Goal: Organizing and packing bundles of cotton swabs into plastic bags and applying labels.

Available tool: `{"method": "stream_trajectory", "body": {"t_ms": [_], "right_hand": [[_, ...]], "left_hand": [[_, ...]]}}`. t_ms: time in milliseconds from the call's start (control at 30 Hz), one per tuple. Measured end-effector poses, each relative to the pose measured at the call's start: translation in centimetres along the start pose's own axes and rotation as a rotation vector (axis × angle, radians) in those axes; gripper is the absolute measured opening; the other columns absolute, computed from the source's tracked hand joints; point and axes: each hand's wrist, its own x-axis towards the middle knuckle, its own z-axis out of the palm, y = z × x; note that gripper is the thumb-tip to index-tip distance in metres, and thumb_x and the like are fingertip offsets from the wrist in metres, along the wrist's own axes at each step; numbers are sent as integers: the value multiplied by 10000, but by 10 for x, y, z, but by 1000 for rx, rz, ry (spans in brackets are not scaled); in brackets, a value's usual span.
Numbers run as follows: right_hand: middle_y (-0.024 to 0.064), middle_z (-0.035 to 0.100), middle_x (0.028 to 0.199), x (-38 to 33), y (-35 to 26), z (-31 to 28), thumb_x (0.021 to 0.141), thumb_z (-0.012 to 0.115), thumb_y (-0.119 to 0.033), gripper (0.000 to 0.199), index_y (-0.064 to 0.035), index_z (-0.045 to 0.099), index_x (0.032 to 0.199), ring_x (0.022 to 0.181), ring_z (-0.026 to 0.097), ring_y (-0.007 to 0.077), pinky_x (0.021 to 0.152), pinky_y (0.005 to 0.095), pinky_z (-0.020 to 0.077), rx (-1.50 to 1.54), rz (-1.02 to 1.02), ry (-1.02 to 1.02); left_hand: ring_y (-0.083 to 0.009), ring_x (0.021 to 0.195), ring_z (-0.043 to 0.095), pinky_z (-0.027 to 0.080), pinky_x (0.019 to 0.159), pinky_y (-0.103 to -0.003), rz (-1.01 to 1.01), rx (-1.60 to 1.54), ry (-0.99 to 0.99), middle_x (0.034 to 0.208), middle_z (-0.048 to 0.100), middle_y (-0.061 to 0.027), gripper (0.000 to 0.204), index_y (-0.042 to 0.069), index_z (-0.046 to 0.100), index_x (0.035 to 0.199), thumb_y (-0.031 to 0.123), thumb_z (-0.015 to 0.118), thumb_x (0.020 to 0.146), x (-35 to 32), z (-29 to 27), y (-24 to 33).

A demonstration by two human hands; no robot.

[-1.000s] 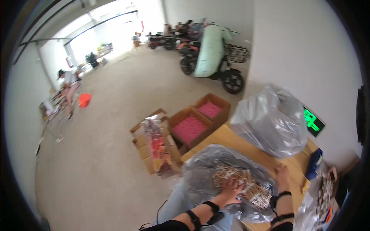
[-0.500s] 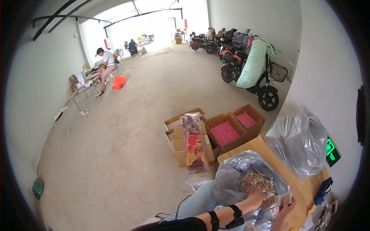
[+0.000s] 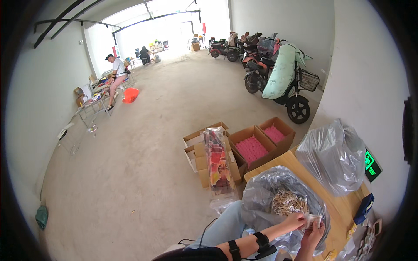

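Observation:
A grey plastic bag point(image 3: 257, 195) lies open at the table's near edge, with a heap of cotton swabs point(image 3: 288, 202) inside. Above its near side, my right hand point(image 3: 311, 237) grips a small clear pack of cotton swabs point(image 3: 314, 221), whose sticks lie side by side in a row. My left hand point(image 3: 296, 222) is closed, fingertips pinched at the left edge of that pack. Whatever sits between those fingertips is too small to make out. Black straps circle my left forearm.
On the wooden table point(image 3: 282, 162) stands another full grey bag point(image 3: 335, 158); a dark blue object point(image 3: 364, 209) lies at right. Beyond are cartons of pink pieces point(image 3: 250, 150) and a long printed plastic package point(image 3: 217, 158). Scooters point(image 3: 283, 78) line the right wall; a person point(image 3: 116, 74) sits at left.
My left hand has come out of the swab heap and moved toward me to the pack's edge, its fingers now drawn together. My right hand has shifted slightly left, still holding the pack.

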Motion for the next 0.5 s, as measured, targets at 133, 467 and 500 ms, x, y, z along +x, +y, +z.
{"method": "stream_trajectory", "body": {"t_ms": [133, 467, 500], "right_hand": [[118, 548, 1020, -7, -7, 6, 887, 516, -42, 277, 6, 400, 1134, 871, 587, 198, 733, 308, 510, -21, -18, 22], [104, 545, 982, -28, -13, 12, 778, 574, 35, 362, 16, 448, 1117, 849, 548, 178, 728, 292, 442, -1000, -573, 136], [94, 553, 938, -35, -20, 14, 773, 572, 45, 324, 14, 473, 1080, 812, 542, 172, 706, 282, 435, -968, -468, -5]], "left_hand": [[-114, 520, 550, 416, 452, -259, -88, -95, -38, 639, 590, -48, 210, 0, 581, 784, 195, 561, 861, -6, 5, 1], [-55, 523, 444, 341, 451, -234, -44, -129, -7, 620, 520, 11, 186, 17, 566, 752, 180, 588, 839, -8, 10, -6], [-50, 526, 434, 334, 450, -236, -11, -93, 16, 617, 514, 13, 186, 17, 561, 751, 175, 585, 845, -9, 12, -7]]}}
